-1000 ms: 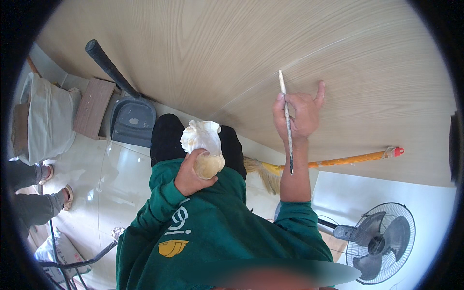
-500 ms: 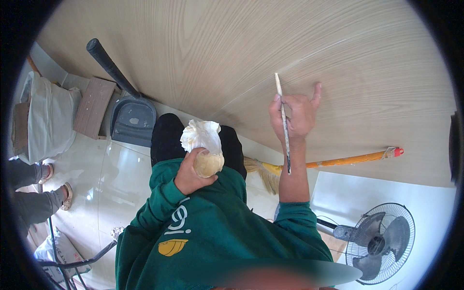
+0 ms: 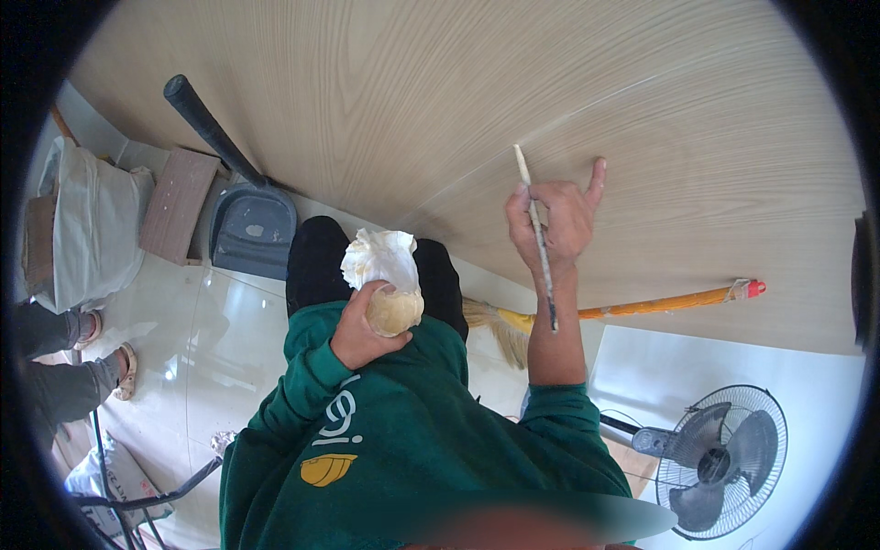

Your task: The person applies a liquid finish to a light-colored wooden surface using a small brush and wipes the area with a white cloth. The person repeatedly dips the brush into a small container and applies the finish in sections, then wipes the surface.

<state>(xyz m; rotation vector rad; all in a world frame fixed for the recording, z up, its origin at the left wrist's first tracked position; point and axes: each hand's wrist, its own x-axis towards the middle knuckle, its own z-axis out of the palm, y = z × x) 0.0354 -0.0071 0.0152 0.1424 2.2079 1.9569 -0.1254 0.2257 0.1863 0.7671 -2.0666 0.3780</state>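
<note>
My left hand (image 3: pixel 359 336) is wrapped round a small tan cup-like container (image 3: pixel 395 313) with a ragged white rim, held above my lap. What it contains cannot be made out. In my right hand (image 3: pixel 561 225) a thin paintbrush (image 3: pixel 546 264) is pinched between thumb and fingers, little finger stretched out. Its pale tip points up to a light wood-grain panel (image 3: pixel 385 101), close to a thin pale seam running across it. Whether the tip touches the panel I cannot tell.
A dark dustpan (image 3: pixel 254 229) with an upright handle stands left, beside a brown board (image 3: pixel 181 203) and a white sack (image 3: pixel 96 220). A broom (image 3: pixel 660 303) lies to the right, near a black fan (image 3: pixel 720 463). Another person's feet (image 3: pixel 126 371) show at far left.
My right hand has shifted slightly left, and the brush tip has moved a little left and down along the seam. The left hand and container have barely moved.
</note>
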